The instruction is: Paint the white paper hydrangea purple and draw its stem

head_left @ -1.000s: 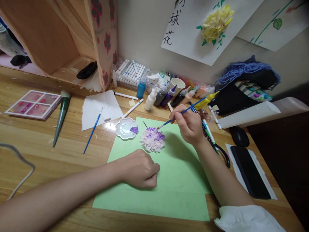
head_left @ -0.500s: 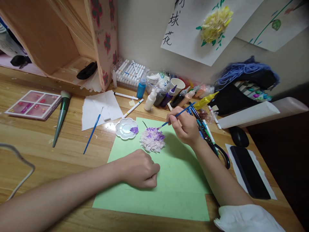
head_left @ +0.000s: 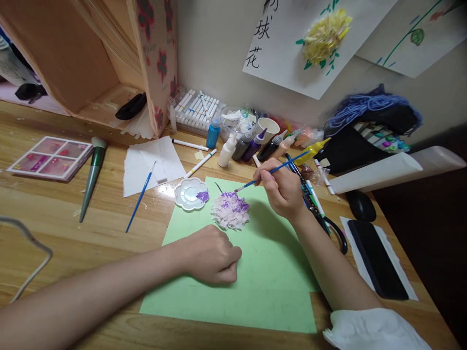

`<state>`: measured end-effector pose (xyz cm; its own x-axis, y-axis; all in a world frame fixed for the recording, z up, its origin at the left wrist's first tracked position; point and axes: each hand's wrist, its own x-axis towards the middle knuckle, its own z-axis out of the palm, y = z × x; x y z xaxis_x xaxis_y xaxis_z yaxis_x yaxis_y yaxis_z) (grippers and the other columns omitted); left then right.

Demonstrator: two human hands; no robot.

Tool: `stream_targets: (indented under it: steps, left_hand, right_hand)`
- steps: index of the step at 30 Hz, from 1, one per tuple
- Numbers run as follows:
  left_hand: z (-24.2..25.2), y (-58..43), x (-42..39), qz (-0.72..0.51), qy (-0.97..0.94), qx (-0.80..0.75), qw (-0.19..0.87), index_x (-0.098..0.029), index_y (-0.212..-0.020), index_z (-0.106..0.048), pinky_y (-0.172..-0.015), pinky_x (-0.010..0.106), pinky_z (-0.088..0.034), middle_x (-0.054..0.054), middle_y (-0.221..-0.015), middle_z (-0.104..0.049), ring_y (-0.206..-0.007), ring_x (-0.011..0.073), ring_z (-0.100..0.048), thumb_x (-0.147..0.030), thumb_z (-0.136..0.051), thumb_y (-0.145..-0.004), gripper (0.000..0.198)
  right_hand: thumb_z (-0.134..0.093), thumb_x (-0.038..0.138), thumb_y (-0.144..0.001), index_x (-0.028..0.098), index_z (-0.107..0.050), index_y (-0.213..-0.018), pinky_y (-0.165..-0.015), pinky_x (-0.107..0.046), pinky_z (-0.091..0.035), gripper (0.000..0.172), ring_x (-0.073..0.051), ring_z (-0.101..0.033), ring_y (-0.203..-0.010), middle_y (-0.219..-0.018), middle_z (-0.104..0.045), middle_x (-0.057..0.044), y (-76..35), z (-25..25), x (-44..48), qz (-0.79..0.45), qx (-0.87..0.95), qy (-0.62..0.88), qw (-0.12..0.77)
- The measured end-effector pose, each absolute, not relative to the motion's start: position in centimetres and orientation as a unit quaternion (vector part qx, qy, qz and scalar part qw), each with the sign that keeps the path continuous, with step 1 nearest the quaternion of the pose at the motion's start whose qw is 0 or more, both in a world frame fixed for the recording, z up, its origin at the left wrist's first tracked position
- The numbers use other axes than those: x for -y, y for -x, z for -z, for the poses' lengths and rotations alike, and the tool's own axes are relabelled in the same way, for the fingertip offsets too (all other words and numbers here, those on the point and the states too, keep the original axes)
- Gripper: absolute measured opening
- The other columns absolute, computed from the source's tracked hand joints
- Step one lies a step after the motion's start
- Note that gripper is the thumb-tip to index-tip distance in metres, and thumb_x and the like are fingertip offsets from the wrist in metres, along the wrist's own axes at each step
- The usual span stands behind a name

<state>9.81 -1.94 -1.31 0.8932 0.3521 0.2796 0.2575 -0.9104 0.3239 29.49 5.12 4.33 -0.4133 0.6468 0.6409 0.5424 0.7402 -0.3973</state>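
My right hand [head_left: 280, 188] is closed around a blue paintbrush [head_left: 279, 166], its tip at the upper edge of a ruffled paper flower [head_left: 229, 216]. The flower is pale pink, with purple paint on its upper part, and sits on a sheet of green paper [head_left: 270, 272]. My left hand [head_left: 215, 255] rests in a fist on the green paper below the flower; whether anything is inside it cannot be seen. Left of the flower, a white scalloped palette [head_left: 185, 194] holds a patch of purple paint.
A second paintbrush [head_left: 140, 198] lies partly on white paper [head_left: 151, 160] at left. Paint bottles [head_left: 226, 150] and a marker box [head_left: 197, 111] line the back. Pens, black-handled scissors [head_left: 337, 234] and a phone [head_left: 377, 260] are to the right.
My right hand has shifted slightly right, and the brush tip has moved a little left and up along the flower's top edge. The left hand has stayed still.
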Motion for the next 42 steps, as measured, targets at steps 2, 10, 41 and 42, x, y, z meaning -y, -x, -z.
stream_targets:
  steps: [2,10,41,42]
  left_hand:
    - [1.3,-9.8,1.9,-0.169,-0.963,-0.160,0.140,-0.020,-0.058,-0.053,-0.040,0.031,-0.026,-0.002,-0.045,-0.056,-0.039,0.0147,-0.049,-0.016,-0.050,-0.066,0.009]
    - [1.4,-9.8,2.0,-0.174,-0.961,-0.159,0.146,-0.020,-0.058,-0.053,-0.041,0.032,-0.027,-0.002,-0.045,-0.057,-0.039,0.0144,-0.048,-0.015,-0.050,-0.065,0.009]
    - [1.3,-9.8,2.0,-0.168,-0.962,-0.159,0.144,-0.020,-0.058,-0.055,-0.039,0.032,-0.028,-0.001,-0.045,-0.058,-0.040,0.0155,-0.051,-0.019,-0.056,-0.067,0.010]
    - [1.3,-9.8,2.0,-0.167,-0.962,-0.159,0.144,-0.020,-0.058,-0.055,-0.039,0.032,-0.028,-0.001,-0.045,-0.058,-0.040,0.0156,-0.051,-0.019,-0.056,-0.068,0.010]
  right_hand:
    - [-0.040,0.021,-0.096,0.021,-0.054,-0.081,-0.064,-0.030,-0.045,0.021,-0.015,-0.057,-0.065,-0.072,-0.059,-0.002,-29.5,-4.3,-5.2,-0.059,0.846,0.353,0.395]
    - [-0.040,0.022,-0.097,0.021,-0.056,-0.079,-0.064,-0.030,-0.046,0.024,-0.014,-0.056,-0.063,-0.072,-0.058,-0.001,-29.6,-4.4,-4.9,-0.090,0.811,0.370,0.445]
    - [-0.044,0.020,-0.095,0.020,-0.061,-0.081,-0.066,-0.029,-0.049,0.022,-0.016,-0.065,-0.072,-0.078,-0.068,-0.004,-27.2,-5.3,-3.0,-0.103,0.835,0.381,0.383]
    - [-0.045,0.019,-0.095,0.020,-0.061,-0.081,-0.066,-0.029,-0.049,0.021,-0.016,-0.064,-0.072,-0.077,-0.068,-0.003,-27.2,-5.3,-3.1,-0.101,0.844,0.370,0.374]
